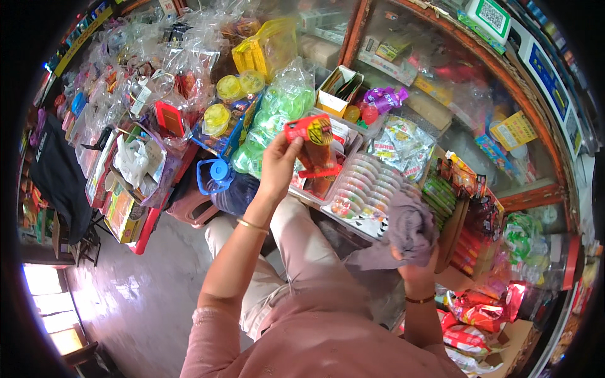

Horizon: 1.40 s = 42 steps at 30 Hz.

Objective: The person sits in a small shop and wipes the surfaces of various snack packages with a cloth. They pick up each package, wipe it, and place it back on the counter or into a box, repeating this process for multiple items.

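Observation:
Between the thumb and fingers of my left hand point(280, 158) is a small red-and-yellow snack packet point(315, 153) with a clear window. I hold it up above a clear plastic tub point(305, 193) with similar red packets in it. My right hand point(420, 264) grips a bunched grey cloth point(412, 227), slightly blurred, and one end of it trails to the left. Just left of the cloth, a clear tray point(326, 208) holds rows of round packs of coloured candy point(361, 186). The fingers of my right hand are largely hidden by the cloth.
Green plastic cups in bags point(279, 113) and a blue-capped water jug point(220, 170) stand to the left. White-and-green packets point(401, 144) lie behind the candy. A cardboard box point(456, 231) is at right. Behind runs a glass cabinet with an orange frame point(354, 33). Red bags point(477, 312) fill a lower box.

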Each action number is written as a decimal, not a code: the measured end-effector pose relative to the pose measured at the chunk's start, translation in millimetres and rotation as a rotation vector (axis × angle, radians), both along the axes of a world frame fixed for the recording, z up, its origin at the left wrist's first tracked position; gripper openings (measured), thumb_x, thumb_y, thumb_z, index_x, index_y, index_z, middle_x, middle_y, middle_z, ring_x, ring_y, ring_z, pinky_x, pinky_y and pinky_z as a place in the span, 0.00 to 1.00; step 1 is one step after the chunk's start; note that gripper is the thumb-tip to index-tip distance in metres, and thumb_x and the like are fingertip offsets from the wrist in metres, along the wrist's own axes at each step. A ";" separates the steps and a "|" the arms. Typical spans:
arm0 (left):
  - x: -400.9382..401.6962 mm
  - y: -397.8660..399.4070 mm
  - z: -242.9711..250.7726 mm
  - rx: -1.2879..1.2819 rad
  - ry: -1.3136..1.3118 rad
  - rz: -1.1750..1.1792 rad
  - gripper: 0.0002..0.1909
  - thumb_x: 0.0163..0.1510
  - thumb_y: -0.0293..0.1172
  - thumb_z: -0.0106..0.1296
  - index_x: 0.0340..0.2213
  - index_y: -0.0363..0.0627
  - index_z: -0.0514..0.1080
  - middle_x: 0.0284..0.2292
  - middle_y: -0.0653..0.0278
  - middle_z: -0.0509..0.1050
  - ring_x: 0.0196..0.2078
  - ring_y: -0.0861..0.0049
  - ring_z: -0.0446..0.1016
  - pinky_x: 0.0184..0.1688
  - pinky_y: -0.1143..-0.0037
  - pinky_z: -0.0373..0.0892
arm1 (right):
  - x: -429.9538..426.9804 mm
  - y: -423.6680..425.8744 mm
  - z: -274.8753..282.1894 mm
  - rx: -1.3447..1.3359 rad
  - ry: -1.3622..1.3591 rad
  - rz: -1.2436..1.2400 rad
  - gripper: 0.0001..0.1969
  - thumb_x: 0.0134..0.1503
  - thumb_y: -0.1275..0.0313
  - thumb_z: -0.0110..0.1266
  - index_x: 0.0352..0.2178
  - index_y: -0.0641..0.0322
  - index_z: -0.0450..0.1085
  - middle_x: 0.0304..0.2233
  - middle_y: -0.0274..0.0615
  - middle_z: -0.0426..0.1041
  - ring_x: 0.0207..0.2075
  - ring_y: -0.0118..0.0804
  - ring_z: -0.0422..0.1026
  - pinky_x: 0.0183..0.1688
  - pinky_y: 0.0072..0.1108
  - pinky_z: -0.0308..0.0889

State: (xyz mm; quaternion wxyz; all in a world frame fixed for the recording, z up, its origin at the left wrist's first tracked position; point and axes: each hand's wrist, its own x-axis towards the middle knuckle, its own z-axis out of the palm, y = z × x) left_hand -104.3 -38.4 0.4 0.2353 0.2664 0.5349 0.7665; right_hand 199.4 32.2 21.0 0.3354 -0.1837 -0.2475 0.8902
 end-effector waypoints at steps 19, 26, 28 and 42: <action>-37.2 101.4 17.7 -0.372 1.318 0.310 0.24 0.46 0.39 0.52 0.41 0.35 0.63 0.40 0.52 0.66 0.42 0.60 0.64 0.43 0.67 0.62 | 63.7 81.7 7.5 0.305 -0.301 -0.253 0.23 0.57 0.56 0.38 0.48 0.59 0.60 0.45 0.42 0.65 0.48 0.45 0.64 0.44 0.37 0.64; -54.5 172.5 15.5 -0.702 1.300 0.236 0.21 0.47 0.48 0.49 0.33 0.40 0.70 0.33 0.57 0.71 0.38 0.64 0.67 0.41 0.69 0.62 | 55.3 54.8 4.9 -0.112 -0.669 -0.266 0.14 0.55 0.68 0.43 0.43 0.55 0.63 0.40 0.35 0.67 0.37 0.33 0.68 0.27 0.25 0.67; -64.2 182.0 7.7 -0.876 1.315 0.109 0.19 0.47 0.48 0.48 0.29 0.42 0.72 0.27 0.58 0.74 0.35 0.62 0.70 0.39 0.67 0.64 | 54.4 46.8 10.9 -0.046 -0.689 -0.284 0.12 0.55 0.67 0.43 0.40 0.55 0.65 0.37 0.35 0.68 0.35 0.32 0.69 0.27 0.25 0.67; -74.9 195.4 46.9 -1.201 1.119 -0.352 0.15 0.42 0.37 0.48 0.31 0.43 0.74 0.34 0.55 0.75 0.39 0.63 0.73 0.40 0.69 0.67 | 67.5 57.6 -14.0 0.006 -0.604 -0.157 0.13 0.55 0.69 0.41 0.42 0.56 0.64 0.37 0.36 0.68 0.36 0.32 0.69 0.27 0.24 0.69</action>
